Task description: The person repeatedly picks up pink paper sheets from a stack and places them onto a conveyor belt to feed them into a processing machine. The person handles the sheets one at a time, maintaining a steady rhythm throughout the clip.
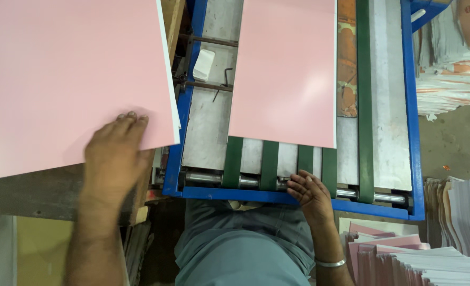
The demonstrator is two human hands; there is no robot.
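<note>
- Our left hand [116,153] lies flat, gripping nothing, on the pink stack [71,79] near edge; top sheet could skew.
- Our right hand [310,191], open and empty, touches the feeder's roller [214,178] beside green belts [269,165]; fingers could be drawn in.

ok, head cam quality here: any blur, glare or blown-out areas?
Head view: left hand is slightly motion-smeared on the pink stack; right hand at the green belts is sharper. Lighting is soft and even, with no hard shadows. The pink sheet on the feeder looks flat and a little washed out; no real glare on the metal bed. Edges bow slightly.
</note>
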